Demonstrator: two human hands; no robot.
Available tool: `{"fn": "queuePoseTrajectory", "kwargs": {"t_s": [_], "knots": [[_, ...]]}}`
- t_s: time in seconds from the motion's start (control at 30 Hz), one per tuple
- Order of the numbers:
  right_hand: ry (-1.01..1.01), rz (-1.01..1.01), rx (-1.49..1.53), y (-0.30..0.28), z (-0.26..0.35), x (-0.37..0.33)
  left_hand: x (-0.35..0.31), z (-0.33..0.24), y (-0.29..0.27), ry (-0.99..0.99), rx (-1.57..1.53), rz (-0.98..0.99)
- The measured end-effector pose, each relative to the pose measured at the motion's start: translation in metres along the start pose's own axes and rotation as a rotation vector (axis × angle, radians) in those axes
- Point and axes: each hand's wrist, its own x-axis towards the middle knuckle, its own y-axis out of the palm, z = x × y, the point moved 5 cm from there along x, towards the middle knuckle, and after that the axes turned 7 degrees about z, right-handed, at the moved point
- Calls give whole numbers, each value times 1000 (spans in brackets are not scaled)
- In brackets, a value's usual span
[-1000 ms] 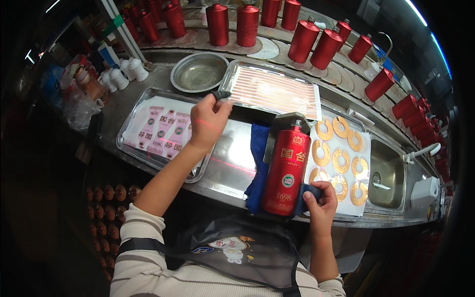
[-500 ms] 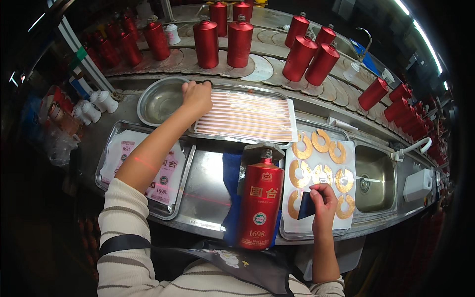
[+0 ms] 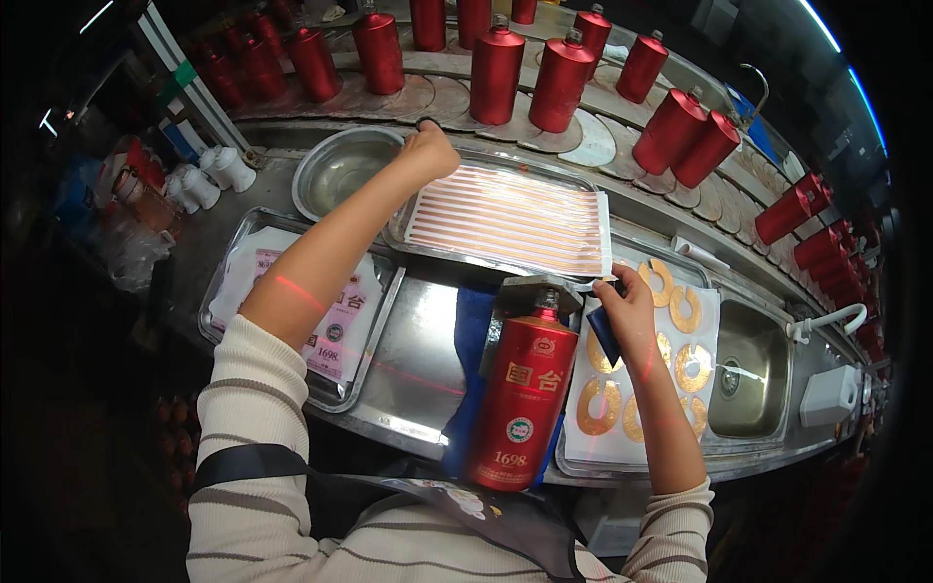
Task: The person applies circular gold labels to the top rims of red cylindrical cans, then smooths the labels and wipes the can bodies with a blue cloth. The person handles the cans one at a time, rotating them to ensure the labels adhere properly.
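My left hand [image 3: 431,155] is closed at the far left corner of a sheet of thin gold-and-white strips [image 3: 505,219] in a metal tray. A small dark piece shows at its fingers; what they pinch is hidden. My right hand [image 3: 630,303] holds a flat dark blue scraper [image 3: 603,333]. Its fingertips pinch at the sheet's near right corner, where a small pale strip end shows. Between my arms a red bottle with gold lettering [image 3: 520,403] leans back in a metal holder [image 3: 539,285]. Gold C-shaped stickers [image 3: 599,406] lie on white paper under my right forearm.
A metal bowl of clear liquid [image 3: 345,170] stands left of the strips, and a tray of printed pink transfers [image 3: 340,330] lies nearer. Behind, red bottles [image 3: 498,73] stand on a plated conveyor. White caps [image 3: 228,170] are far left; a sink [image 3: 748,374] is right.
My right hand has risen from the gold stickers to the near right corner of the strip sheet, scraper still in it. My left hand stays at the far corner. The conveyor bottles have shifted.
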Motion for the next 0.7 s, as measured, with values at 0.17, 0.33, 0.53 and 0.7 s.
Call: {"fn": "queuePoseTrajectory", "kwargs": {"t_s": [0.17,0.33,0.53,0.7], "knots": [[69,70,268,4,-3,-1,-9,6,-8,64,-27,234],[118,8,383,10,-3,2,-30,20,3,191,78,221],[120,-13,432,14,-2,3,-16,46,1,263,-168,27],[114,0,465,13,-6,4,-15,64,-16,325,-248,-60]]}}
